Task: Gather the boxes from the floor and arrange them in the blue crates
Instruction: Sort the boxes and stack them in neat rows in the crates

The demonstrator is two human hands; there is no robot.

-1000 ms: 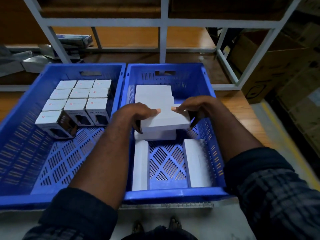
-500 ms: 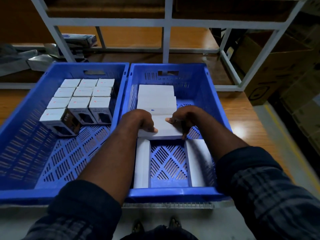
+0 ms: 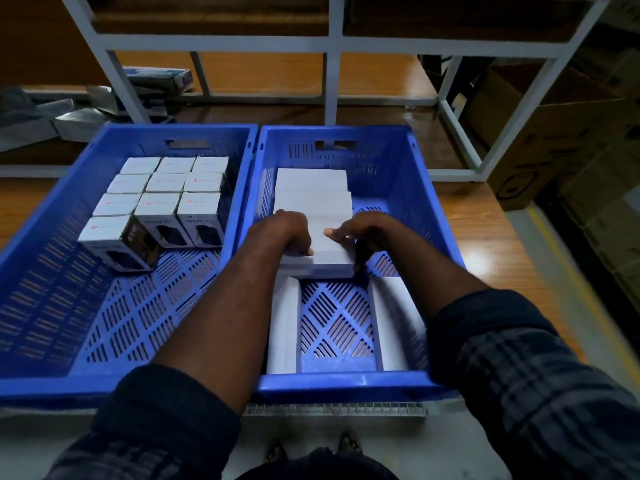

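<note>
Where the left blue crate (image 3: 166, 131) stands on the desk (image 3: 485, 237), to the left of both grips, small printed boxes (image 3: 162, 199) are packed upright in rows toward its far end. The nearest one, at the left, is turned slightly askew. Inside the right blue crate (image 3: 346, 379), the left grip (image 3: 287, 233) is curled over the left edge of a flat white box (image 3: 330, 252), with the thumb laid on top. The same box is clasped at its right edge by the right grip (image 3: 360, 233), thumb on top and fingers bent down the side. Just beyond the grips, more flat white boxes (image 3: 311, 188) are lined up toward the far wall. Nearer than the grips, one long white box (image 3: 285, 323) is stood along the left wall and another (image 3: 394, 317) along the right. Well to the right of the right grip, brown cartons (image 3: 540, 133) are seen beside the desk.
</note>
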